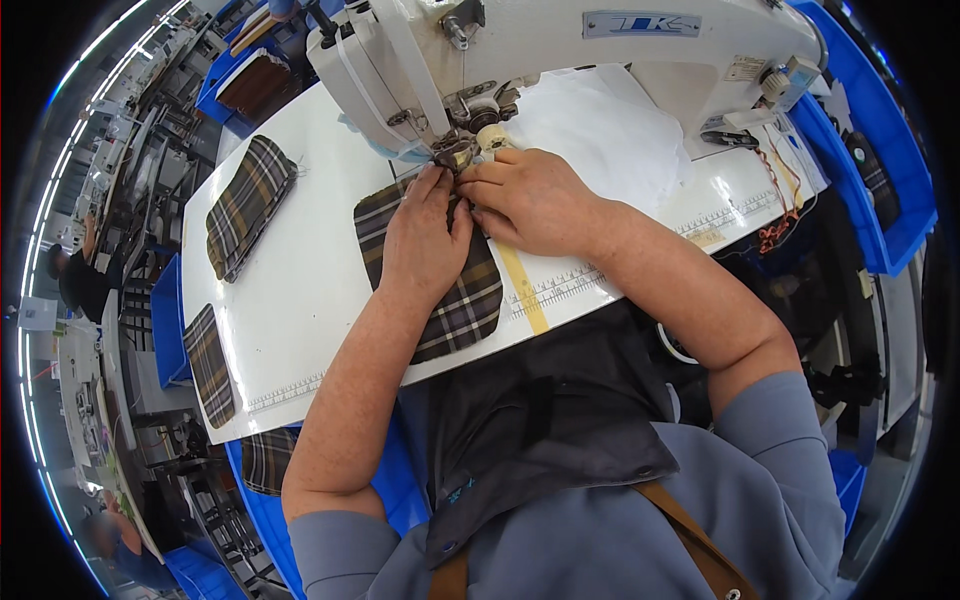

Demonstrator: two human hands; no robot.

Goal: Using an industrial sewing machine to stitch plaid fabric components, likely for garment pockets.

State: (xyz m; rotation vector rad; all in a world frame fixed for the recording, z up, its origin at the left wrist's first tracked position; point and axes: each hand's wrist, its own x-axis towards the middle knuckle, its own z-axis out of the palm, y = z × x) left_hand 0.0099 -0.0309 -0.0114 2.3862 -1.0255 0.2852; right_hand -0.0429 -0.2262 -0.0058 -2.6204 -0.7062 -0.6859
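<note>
A dark plaid fabric piece (465,313) with rounded corners lies on the white sewing table, its far edge at the needle area of a sewing machine (640,45). My left hand (430,235) rests on this piece, fingertips pinching its edge close to the presser foot (455,155). Beside it, my right hand (535,203) is closed, its bent fingers and thumb holding the fabric edge from the right. The fingertips of both hands nearly meet there, and they partly hide the cloth between them.
Two more plaid pieces lie leftward: one upper piece (250,205), one lower piece (208,365) at the table edge. White sheet material (600,130) sits under the machine arm. Yellow tape (522,285) crosses a printed ruler. Blue bins (865,200) flank the table; other people work far left.
</note>
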